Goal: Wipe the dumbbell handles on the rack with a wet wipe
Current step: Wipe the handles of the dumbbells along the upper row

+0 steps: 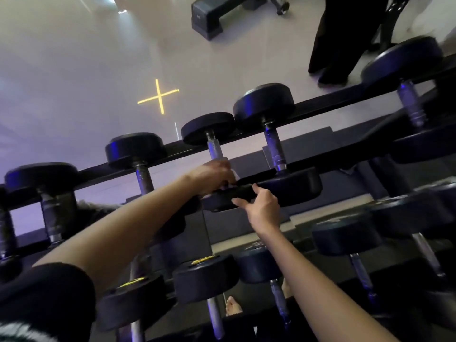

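The left hand (214, 176) is closing around the lower part of a dumbbell handle (214, 149) on the top shelf of the rack (320, 101), with a scrap of white wipe (234, 174) showing just at its knuckles. The fingers are curled tight, grasping handle and wipe together. The right hand (261, 206) is resting half open against the near weight head (283, 188) of that same dumbbell, thumb on its upper edge, steadying it rather than gripping anything.

The dumbbell is lying across the shelf's front and back rails, about midway along the row, between neighbours on either side.

To do this stroke well, the left hand probably needs to be keeping the wipe wrapped fully around the metal and twisting while sliding toward the far head, so the ridged grip gets cleaned all round. The right hand is best holding the near head firm, or the dumbbell may roll on the rails. Handles toward the right end of the shelf look untouched, though I cannot tell for sure.
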